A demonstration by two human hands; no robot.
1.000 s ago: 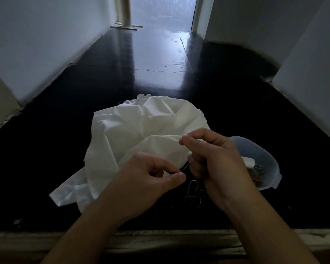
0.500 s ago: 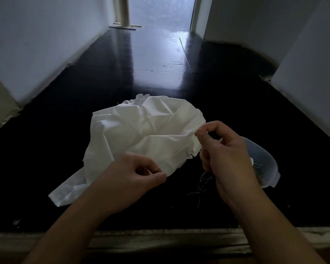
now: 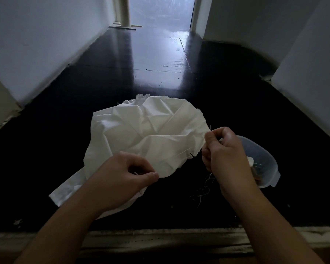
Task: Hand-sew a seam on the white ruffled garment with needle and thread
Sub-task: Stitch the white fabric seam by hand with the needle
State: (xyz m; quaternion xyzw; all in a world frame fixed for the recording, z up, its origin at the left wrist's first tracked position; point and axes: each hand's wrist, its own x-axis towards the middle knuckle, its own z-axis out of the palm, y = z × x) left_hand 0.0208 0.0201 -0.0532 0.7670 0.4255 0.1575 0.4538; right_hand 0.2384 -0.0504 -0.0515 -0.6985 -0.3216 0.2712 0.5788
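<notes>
Left hand (image 3: 122,174) pinches white garment (image 3: 147,134) edge; right hand (image 3: 223,149) pinches thread; clear plastic tub (image 3: 265,164) behind right hand, loose threads (image 3: 204,189) on black floor (image 3: 65,130).

I can't make out a needle in my right hand (image 3: 224,155) — too small, plastic tub (image 3: 263,159) contents dim and half hidden behind that hand, both forearms cut off at the bottom edge.

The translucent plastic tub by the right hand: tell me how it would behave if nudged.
The plastic tub looks thin-walled and holds only a few small items, so it is probably light. On the glossy dark floor it would likely slide rather than tip. Its low, wide shape suggests it stays upright.
</notes>
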